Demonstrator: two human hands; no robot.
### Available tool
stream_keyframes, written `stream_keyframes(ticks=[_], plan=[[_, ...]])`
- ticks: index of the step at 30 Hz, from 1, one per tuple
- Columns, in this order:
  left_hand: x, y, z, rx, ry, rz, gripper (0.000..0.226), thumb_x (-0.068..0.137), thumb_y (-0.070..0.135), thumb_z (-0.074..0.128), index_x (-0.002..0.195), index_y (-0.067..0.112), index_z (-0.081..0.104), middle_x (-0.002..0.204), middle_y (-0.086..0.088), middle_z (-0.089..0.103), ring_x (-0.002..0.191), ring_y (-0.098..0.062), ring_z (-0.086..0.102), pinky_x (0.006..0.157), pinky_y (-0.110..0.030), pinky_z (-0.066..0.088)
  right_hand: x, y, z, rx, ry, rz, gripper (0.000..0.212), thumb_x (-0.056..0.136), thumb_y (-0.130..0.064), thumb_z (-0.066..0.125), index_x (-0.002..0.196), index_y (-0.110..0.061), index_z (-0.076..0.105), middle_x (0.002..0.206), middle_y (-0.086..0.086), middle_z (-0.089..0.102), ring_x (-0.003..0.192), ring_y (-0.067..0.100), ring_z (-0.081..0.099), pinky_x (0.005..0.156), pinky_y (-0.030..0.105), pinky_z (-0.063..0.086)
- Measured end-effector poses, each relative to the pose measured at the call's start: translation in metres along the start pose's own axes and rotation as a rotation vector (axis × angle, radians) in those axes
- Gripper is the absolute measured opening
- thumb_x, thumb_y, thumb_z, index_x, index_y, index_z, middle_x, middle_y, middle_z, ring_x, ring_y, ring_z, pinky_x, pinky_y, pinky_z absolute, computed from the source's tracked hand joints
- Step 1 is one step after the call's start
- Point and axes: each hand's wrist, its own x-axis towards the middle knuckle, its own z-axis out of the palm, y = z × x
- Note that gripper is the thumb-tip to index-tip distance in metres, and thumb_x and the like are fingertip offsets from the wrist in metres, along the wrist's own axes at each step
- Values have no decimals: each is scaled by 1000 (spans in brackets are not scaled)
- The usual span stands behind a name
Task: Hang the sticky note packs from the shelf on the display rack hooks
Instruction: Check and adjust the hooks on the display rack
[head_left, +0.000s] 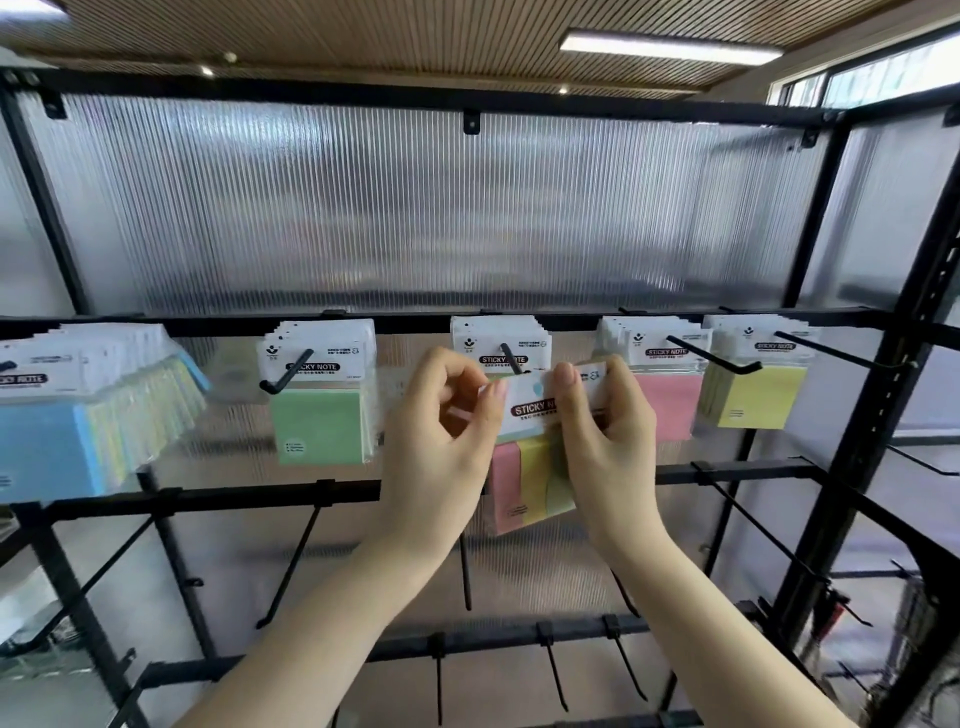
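Taking the centre hook as landmark: far to its left hangs a thick fanned bunch of blue packs, cut off by the frame edge, then the green packs on their own hook. Just left of and below the centre hook, the left hand has its fingers curled close, pinching the left end of the held pack at its white header card. The pack sits tilted directly under the hook's tip, its pink, yellow and green pads hanging below. The right hand pinches the card's right part, thumb on the front, covering part of the print. Whether the card's hole is on the hook cannot be made out. Right of it hang pink packs, partly hidden by the hand, and yellow packs.
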Motion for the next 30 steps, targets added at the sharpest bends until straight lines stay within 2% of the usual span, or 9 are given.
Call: stream_keyframes(ticks=[5,8,12,14,16,19,21,25,30], plan=[[11,-7,4,22,60,-17,15,91,8,61,82,12,50,68,9,51,62,-1,49,60,-9,38,11,-3,5,-46,-34,13,41,94,-23,59,64,-22,32,53,-15,40,50,0,32,50,13,30],[14,-16,9,40,59,-53,13,91,9,61,82,6,51,69,3,53,63,-3,50,61,-11,38,15,2,8,-74,-62,43,43,94,-27,59,64,-23,29,53,-12,29,51,3,26,50,18,27],[13,-28,15,97,90,-81,15,92,11,61,81,13,50,71,3,54,67,-8,54,61,-11,39,15,12,8,-95,-68,87,40,92,-30,60,64,-24,32,52,-14,33,51,4,30,50,18,29],[14,-36,16,154,112,-90,14,92,16,61,83,15,50,72,9,54,67,-1,53,63,-10,39,17,17,8,-100,-72,107,30,91,-29,62,71,-24,40,60,-15,41,54,1,40,54,14,34],[15,-43,19,195,138,-98,16,89,25,64,88,14,51,76,9,54,71,-3,53,67,-14,41,19,21,9,-97,-78,149,18,89,-27,65,87,-25,47,78,-15,52,70,-6,50,64,10,39],[11,-53,24,308,225,-48,38,83,37,66,99,5,53,88,0,54,81,-13,52,72,-18,40,20,30,7,-95,-84,219,30,86,-22,69,105,-22,46,99,-8,56,91,1,55,80,14,44],[7,-58,26,376,255,25,42,83,37,65,99,0,54,90,-7,56,82,-16,52,72,-17,40,19,35,6,-123,-118,266,35,86,-22,70,110,-19,46,106,-3,56,95,9,56,83,19,46],[3,-67,28,410,280,151,24,87,24,62,91,0,57,88,-11,57,79,-25,56,69,-31,47,21,43,9,-195,-120,292,31,85,-31,70,104,-24,47,97,-13,56,88,3,56,72,16,43],[3,-72,29,579,173,196,18,85,20,64,91,4,68,95,-9,62,88,-29,59,77,-40,51,26,53,20,-271,-92,357,32,82,-43,70,87,-27,43,85,-9,55,74,8,54,61,26,42]])
